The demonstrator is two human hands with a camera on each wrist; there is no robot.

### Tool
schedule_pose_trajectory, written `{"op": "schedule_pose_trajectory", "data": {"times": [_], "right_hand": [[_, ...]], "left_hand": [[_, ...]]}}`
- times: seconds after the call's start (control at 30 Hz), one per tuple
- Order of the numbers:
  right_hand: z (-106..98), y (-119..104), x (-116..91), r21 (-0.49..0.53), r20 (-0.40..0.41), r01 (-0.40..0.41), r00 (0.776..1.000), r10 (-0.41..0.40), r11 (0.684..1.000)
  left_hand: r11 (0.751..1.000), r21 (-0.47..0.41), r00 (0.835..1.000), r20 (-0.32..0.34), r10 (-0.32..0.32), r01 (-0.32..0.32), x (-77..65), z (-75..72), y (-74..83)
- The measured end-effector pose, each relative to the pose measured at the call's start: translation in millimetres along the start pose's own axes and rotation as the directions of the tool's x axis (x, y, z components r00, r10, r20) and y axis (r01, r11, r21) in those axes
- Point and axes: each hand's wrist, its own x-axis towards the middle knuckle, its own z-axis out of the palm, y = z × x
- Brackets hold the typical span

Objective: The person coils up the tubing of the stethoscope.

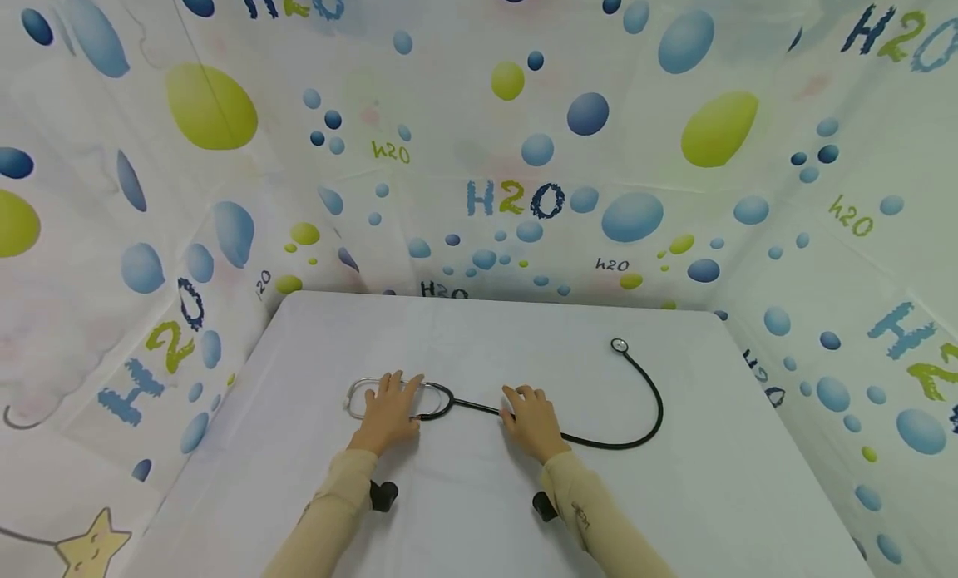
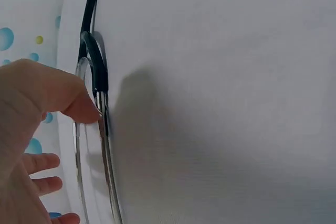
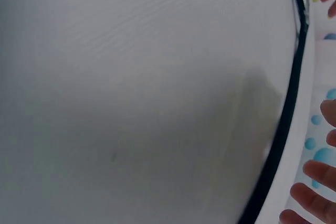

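A stethoscope point(image 1: 615, 446) with black tubing lies stretched across the white table, its round chest piece point(image 1: 619, 345) at the far right. My left hand point(image 1: 388, 414) is over the metal ear tubes point(image 2: 109, 166) at the left end, fingers spread. In the left wrist view its thumb point(image 2: 84, 109) reaches to where metal meets black rubber, overlapping the tube. My right hand point(image 1: 535, 422) hovers over the middle of the tubing with loosely spread fingers, hiding a short stretch of it. The right wrist view shows those fingers point(image 3: 314, 201) apart from the black tube point(image 3: 287, 114).
The white table point(image 1: 479, 495) has rounded far corners. Printed curtains point(image 1: 449, 129) with blue and green drops and H2O lettering enclose it at the back and sides. A small black device point(image 1: 384, 496) is on the left wrist, another point(image 1: 545, 506) on the right.
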Motion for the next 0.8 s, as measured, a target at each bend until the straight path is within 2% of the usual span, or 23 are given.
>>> {"op": "schedule_pose_trajectory", "data": {"times": [0.13, 0.33, 0.53, 0.63, 0.8], "right_hand": [[13, -5, 8, 0.041, 0.047, 0.002, 0.999, -0.004, 0.999], [24, -10, 12, 0.039, 0.039, 0.027, 0.999, -0.029, 0.999], [22, -7, 11, 0.013, 0.042, 0.020, 0.999, -0.021, 1.000], [17, -3, 8, 0.066, 0.001, 0.009, 1.000, -0.010, 0.998], [7, 7, 3, 0.168, -0.139, 0.015, 0.990, 0.008, 0.986]], "left_hand": [[1.000, -0.012, 0.999, 0.042, 0.004, -0.004, 7.2, 2.0, -6.7], [1.000, -0.007, 0.995, 0.098, -0.018, 0.019, 10.4, 5.4, -13.8], [1.000, 0.020, 0.997, 0.080, -0.007, 0.006, 8.8, 6.6, -13.9], [1.000, 0.030, 0.998, 0.059, 0.006, -0.008, 5.0, 8.7, -11.9], [0.998, 0.056, 0.999, 0.017, 0.036, -0.037, -0.3, 15.4, -2.8]]}}
